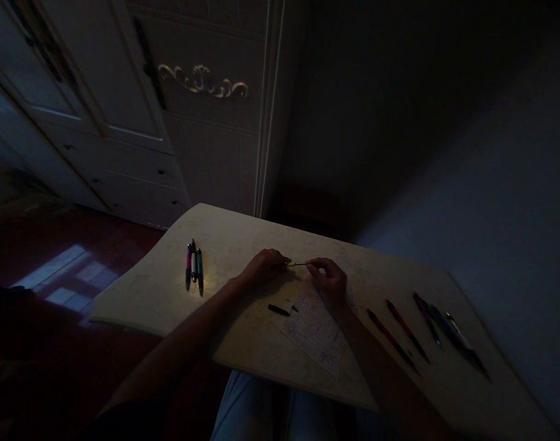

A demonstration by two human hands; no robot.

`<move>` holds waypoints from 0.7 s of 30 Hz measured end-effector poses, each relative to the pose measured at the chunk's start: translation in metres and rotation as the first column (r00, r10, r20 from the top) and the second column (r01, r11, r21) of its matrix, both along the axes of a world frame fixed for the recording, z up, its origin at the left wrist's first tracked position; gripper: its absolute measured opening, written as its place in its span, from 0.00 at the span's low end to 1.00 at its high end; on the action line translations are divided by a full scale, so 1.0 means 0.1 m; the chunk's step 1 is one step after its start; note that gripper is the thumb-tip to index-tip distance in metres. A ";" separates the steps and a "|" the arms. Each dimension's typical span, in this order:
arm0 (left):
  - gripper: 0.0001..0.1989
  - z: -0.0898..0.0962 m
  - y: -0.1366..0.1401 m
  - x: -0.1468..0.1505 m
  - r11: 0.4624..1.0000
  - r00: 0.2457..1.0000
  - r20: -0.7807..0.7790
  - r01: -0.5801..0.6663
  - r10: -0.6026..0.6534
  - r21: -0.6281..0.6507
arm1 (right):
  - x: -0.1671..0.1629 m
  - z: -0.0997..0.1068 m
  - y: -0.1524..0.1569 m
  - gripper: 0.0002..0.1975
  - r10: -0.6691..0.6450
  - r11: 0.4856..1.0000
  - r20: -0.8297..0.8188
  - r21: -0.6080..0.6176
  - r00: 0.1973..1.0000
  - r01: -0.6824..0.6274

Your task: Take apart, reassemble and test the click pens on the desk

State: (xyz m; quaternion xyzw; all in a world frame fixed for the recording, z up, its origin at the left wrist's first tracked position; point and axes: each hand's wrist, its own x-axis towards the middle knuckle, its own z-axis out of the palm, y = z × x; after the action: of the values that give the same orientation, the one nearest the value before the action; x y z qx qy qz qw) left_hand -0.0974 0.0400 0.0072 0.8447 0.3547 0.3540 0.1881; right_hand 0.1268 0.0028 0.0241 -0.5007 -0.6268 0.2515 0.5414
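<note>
My left hand [262, 267] and my right hand [328, 278] meet over the middle of a pale board [146, 288] that lies across my lap. Between their fingertips they pinch a thin dark rod, likely a pen refill [299, 264], held level just above the board. Under my right hand lies a sheet of paper [314, 331] with faint writing. A short black pen part [279, 310] and a tiny dark piece [295, 309] lie on the board just in front of my left hand.
Three pens [193, 265] lie side by side at the board's left. Several more pens [413, 327] are spread along its right part. A white wardrobe [179, 110] stands behind, a dark reddish floor to the left. The room is very dim.
</note>
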 end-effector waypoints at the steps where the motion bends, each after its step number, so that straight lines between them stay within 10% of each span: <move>1: 0.12 0.01 -0.01 0.00 1.000 1.000 0.010 -0.003 0.003 0.002 | 0.00 -0.01 0.00 0.10 0.000 1.000 -0.016 -0.004 1.000 0.000; 15: 0.10 0.11 -0.06 0.04 1.000 0.997 0.075 -0.018 0.016 0.023 | -0.07 -0.07 0.04 0.20 0.084 0.996 -0.230 -0.024 0.970 -0.092; 21: 0.09 0.11 -0.02 0.01 0.991 0.988 0.099 -0.125 0.120 0.043 | -0.04 0.00 0.06 0.26 0.212 0.977 -0.044 -0.025 0.976 -0.213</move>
State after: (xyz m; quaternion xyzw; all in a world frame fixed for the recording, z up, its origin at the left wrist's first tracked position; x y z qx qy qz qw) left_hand -0.0966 0.0379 0.0182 0.8077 0.3877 0.4134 0.1623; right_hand 0.1231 0.0091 0.0237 -0.4335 -0.6617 0.3273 0.5169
